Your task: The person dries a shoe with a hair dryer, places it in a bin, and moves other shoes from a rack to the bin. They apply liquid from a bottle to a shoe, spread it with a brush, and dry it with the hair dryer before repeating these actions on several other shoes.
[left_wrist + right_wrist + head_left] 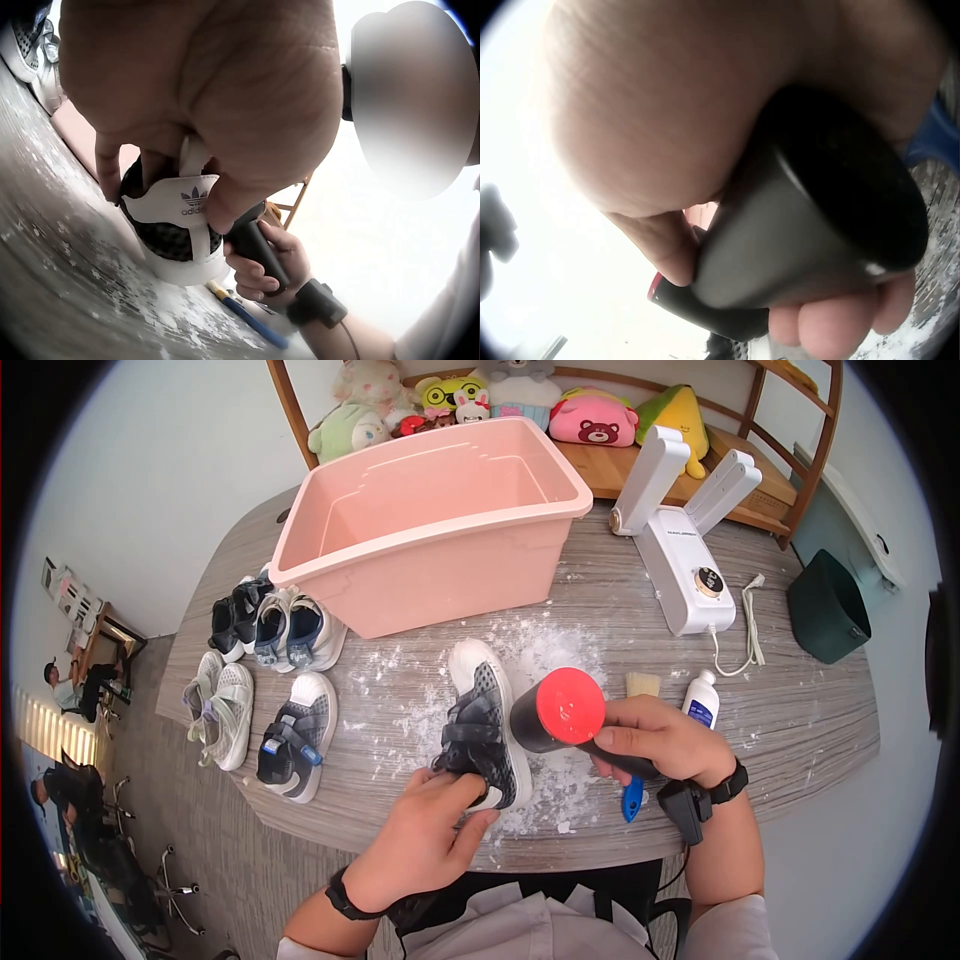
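Left hand [420,842] pinches a shoe [475,732]; from here I read "adidas" on its heel [169,202]; right hand [672,738] grips a red-topped black tool [568,712]

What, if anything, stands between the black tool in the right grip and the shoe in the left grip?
Nothing visible does. The black tool in the right grip is close beside the shoe, which the left grip holds; I cannot tell whether tool and shoe touch. The brush lies outside that gap.
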`<action>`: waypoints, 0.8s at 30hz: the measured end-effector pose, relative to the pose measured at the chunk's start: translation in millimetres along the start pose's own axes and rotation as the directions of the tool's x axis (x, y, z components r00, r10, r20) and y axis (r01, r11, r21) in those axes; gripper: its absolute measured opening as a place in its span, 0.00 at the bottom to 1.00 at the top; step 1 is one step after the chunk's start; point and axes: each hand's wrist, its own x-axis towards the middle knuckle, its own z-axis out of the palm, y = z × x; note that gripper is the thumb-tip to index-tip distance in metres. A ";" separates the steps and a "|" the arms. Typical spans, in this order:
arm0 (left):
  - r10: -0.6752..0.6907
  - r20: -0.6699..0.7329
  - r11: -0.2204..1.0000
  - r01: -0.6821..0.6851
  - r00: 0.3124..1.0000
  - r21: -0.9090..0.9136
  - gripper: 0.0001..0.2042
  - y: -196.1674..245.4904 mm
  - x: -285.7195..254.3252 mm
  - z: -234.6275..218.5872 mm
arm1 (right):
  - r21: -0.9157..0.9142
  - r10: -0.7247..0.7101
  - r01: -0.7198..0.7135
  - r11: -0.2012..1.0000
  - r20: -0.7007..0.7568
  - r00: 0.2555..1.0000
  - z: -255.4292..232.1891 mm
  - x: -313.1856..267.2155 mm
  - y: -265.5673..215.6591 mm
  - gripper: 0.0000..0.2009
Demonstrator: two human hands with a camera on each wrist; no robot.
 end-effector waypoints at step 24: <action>0.188 0.104 0.933 -0.211 0.977 0.292 0.10 3.1 -15.0 -11.3 | -0.073 0.005 -0.027 0.997 -0.287 0.958 -6.4 -1.3 -0.9 0.16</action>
